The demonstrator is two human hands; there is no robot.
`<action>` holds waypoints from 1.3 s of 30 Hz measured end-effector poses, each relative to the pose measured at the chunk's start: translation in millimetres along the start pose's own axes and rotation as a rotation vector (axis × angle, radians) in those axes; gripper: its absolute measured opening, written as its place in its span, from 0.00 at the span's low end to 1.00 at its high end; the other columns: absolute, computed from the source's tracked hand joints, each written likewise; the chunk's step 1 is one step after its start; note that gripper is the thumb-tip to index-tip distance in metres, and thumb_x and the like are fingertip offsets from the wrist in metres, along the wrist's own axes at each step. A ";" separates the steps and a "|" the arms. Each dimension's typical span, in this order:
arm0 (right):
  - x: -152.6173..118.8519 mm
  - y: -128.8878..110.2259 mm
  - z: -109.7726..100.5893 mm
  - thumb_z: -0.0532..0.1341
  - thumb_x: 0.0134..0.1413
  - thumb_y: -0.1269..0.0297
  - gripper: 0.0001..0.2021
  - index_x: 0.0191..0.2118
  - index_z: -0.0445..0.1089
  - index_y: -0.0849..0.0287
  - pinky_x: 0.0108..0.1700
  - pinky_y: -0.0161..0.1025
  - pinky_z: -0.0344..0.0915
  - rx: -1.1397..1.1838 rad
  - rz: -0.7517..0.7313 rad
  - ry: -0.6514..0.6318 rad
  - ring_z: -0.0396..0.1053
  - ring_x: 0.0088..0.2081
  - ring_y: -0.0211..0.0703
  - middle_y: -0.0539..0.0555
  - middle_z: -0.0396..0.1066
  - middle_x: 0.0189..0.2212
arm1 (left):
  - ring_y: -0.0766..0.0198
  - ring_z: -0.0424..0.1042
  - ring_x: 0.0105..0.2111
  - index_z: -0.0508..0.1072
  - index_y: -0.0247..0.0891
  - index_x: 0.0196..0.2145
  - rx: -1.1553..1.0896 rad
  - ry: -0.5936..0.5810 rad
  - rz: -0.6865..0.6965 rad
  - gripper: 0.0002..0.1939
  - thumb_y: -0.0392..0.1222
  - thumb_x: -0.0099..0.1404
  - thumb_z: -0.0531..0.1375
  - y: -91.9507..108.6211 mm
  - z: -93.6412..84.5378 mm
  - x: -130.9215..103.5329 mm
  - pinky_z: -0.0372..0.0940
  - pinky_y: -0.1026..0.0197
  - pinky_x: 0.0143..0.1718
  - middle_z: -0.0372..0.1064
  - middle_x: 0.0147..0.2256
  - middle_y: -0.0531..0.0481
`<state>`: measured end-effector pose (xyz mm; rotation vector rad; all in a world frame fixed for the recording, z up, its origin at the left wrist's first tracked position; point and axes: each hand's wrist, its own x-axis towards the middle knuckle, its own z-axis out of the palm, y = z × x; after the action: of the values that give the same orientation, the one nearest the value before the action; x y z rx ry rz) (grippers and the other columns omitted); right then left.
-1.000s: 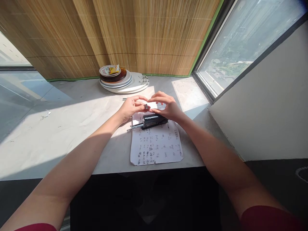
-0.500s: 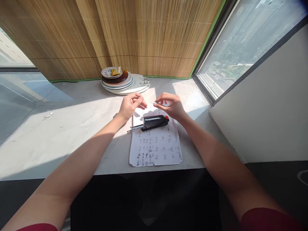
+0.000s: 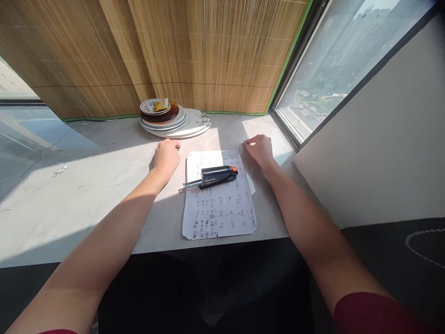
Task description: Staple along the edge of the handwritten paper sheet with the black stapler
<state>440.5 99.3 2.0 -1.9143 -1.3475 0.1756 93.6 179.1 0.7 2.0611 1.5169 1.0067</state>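
A black stapler (image 3: 219, 175) with an orange-red end lies across handwritten paper sheets (image 3: 222, 218), its metal rail sticking out to the left. Left of the sheets, my left hand (image 3: 167, 157) rests on the white surface with its fingers curled closed; whatever they may hold is hidden. Beyond the right edge of the paper, my right hand (image 3: 260, 149) is closed in a pinch at the tabletop. A tiny pale piece shows at its fingertips, too small to name. Neither hand touches the stapler.
Behind my left hand stands a stack of plates (image 3: 170, 121) with a small yellow packet (image 3: 161, 105) on top. A bamboo blind (image 3: 194, 55) hangs at the back. Small pale scraps (image 3: 60, 171) lie far left. A white wall (image 3: 375, 139) borders the right side.
My hands have moved apart from above the paper's far end, the left one leftward and the right one rightward, down to the surface. My left fingers have curled in. The stapler stays on the paper.
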 end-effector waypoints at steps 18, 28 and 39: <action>-57.7 -81.6 -3.2 0.72 0.60 0.49 0.19 0.53 0.79 0.49 0.50 0.43 0.69 0.379 -0.880 -0.853 0.75 0.45 0.45 0.52 0.80 0.46 | 0.61 0.78 0.39 0.78 0.41 0.44 -0.631 -0.105 0.001 0.09 0.41 0.65 0.69 27.9 12.9 -3.4 0.73 0.59 0.42 0.80 0.41 0.46; -35.4 -54.1 -1.9 0.71 0.58 0.54 0.15 0.50 0.80 0.49 0.52 0.56 0.74 0.223 -0.545 -0.312 0.77 0.46 0.54 0.55 0.79 0.43 | 0.52 0.81 0.49 0.84 0.38 0.43 -0.579 -0.104 0.101 0.12 0.42 0.62 0.72 38.6 5.9 -10.4 0.76 0.49 0.53 0.83 0.46 0.41; -38.5 -57.8 -1.3 0.71 0.58 0.54 0.12 0.47 0.79 0.49 0.49 0.55 0.73 0.136 -0.598 -0.412 0.74 0.42 0.53 0.54 0.77 0.37 | 0.48 0.83 0.45 0.88 0.43 0.33 -0.517 -0.387 0.146 0.07 0.37 0.55 0.74 51.4 1.4 -24.4 0.77 0.46 0.51 0.84 0.38 0.43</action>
<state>381.6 74.0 29.0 -1.3302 -2.0630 0.3617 124.5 139.0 26.7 1.8629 0.8190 0.8689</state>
